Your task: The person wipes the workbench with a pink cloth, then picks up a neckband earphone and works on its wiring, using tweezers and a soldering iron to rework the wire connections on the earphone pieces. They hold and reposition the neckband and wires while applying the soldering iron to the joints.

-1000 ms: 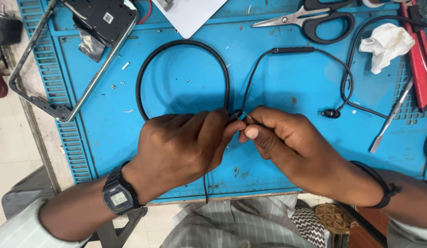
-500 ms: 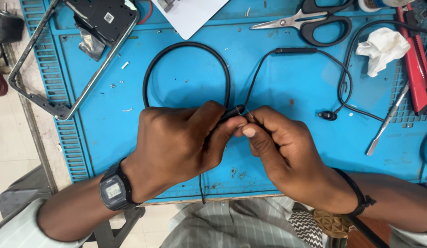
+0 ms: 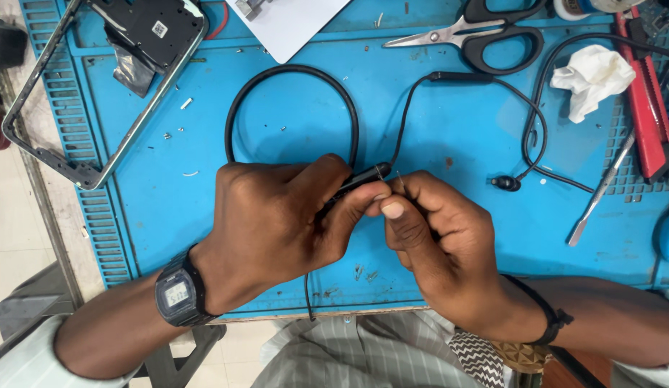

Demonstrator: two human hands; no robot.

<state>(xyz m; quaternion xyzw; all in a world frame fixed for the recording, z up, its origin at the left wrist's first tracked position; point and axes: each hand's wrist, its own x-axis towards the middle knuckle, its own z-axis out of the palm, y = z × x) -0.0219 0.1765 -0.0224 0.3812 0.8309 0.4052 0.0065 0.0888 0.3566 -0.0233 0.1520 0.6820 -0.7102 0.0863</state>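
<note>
1. L hand (image 3: 277, 219): closed, fingers curled round black end piece (image 3: 359, 178) of the neckband earphone (image 3: 291, 79); I see it just above mat's near edge, centre.
2. R hand (image 3: 435, 241): closed, thumb and fingertips pinched at the end piece tip, touching L hand's fingers. What's pinched is too small for me to tell.
3. Neckband: stiff matte black rubber arc, looping up from L hand over blue mat (image 3: 456, 144).
4. Thin black cable (image 3: 406, 118): runs up from end piece, curves R to small earbud (image 3: 505, 183).
5. Mat: blue, ribbed edges, speckled w/ debris.
6. Scissors (image 3: 478, 32): steel blades, black handles, top R.
7. Crumpled white tissue (image 3: 592, 75), R.
8. Metal spudger (image 3: 600, 190), slim, far R.
9. Phone frame (image 3: 97, 79), thin metal, top L.
</note>
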